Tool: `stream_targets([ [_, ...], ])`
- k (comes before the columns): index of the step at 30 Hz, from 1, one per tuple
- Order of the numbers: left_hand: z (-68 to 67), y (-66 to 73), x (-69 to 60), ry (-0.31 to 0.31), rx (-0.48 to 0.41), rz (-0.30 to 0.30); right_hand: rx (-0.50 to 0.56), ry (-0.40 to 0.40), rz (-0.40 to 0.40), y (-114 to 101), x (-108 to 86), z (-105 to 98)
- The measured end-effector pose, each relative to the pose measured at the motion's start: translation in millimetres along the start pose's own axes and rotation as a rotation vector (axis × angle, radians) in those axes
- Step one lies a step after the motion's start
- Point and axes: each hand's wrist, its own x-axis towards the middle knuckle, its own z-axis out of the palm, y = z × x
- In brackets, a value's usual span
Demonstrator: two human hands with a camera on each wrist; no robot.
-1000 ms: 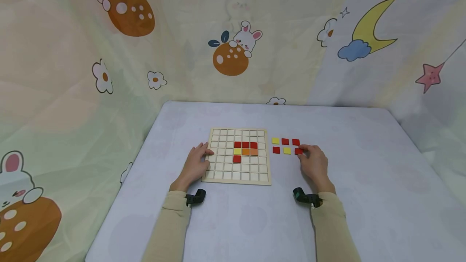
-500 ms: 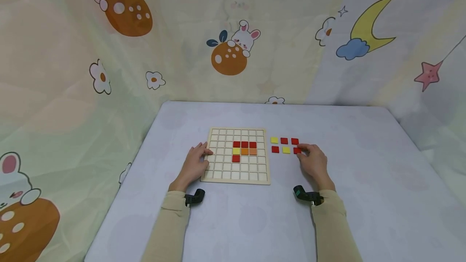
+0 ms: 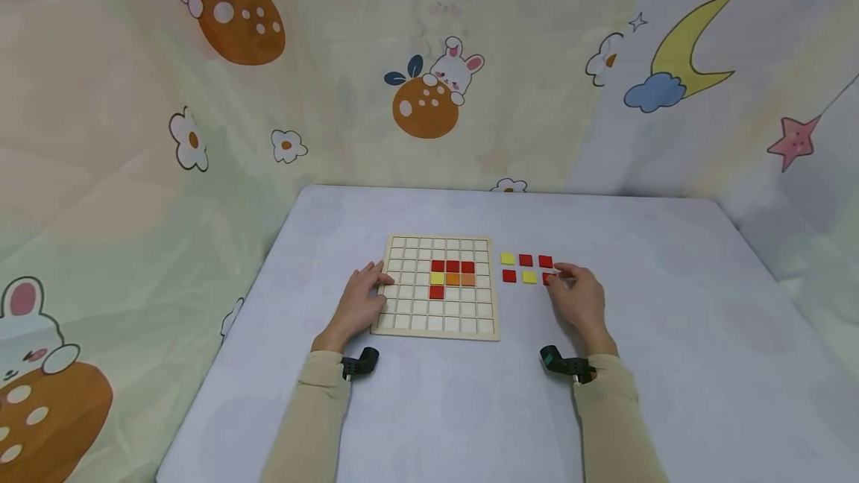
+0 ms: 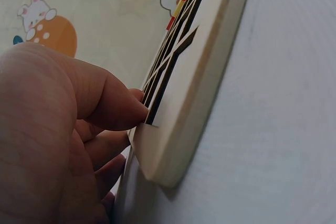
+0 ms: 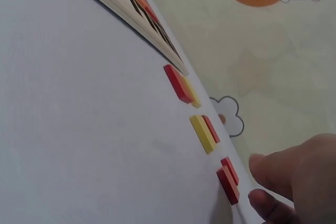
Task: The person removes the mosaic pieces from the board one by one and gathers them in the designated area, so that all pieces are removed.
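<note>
Head view, and we have the left hand (image 3: 356,302) resting relaxed fingers on the left edge of the gridded board (image 3: 432,335), no clasp on it. Off to the board's right we spot the right hand (image 3: 581,301), loose and ungrasping, fingertips just beside the end red tile (image 5: 228,186), flat on the table (image 3: 463,408) next to a yellow tile (image 3: 529,278).

Pale table (image 3: 671,319) — behind it, a cloth (image 3: 335,43) with printed rabbits (image 3: 451,74), moon (image 3: 676,43), star (image 3: 795,141).
</note>
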Motion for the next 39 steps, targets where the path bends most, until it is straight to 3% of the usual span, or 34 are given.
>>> stream_targets([
  [6,-0.5,0.0,-0.2,0.0,0.0,0.007,0.066,0.043,-0.008,-15,-5.9,16],
  [23,-1.4,2.9,-1.9,0.011,0.006,0.026,0.046,-0.056,-0.191,-56,-31.4,55],
  [39,-0.7,1.8,-1.3,0.008,-0.004,0.007,0.026,-0.11,-0.381,-86,-53.7,84],
])
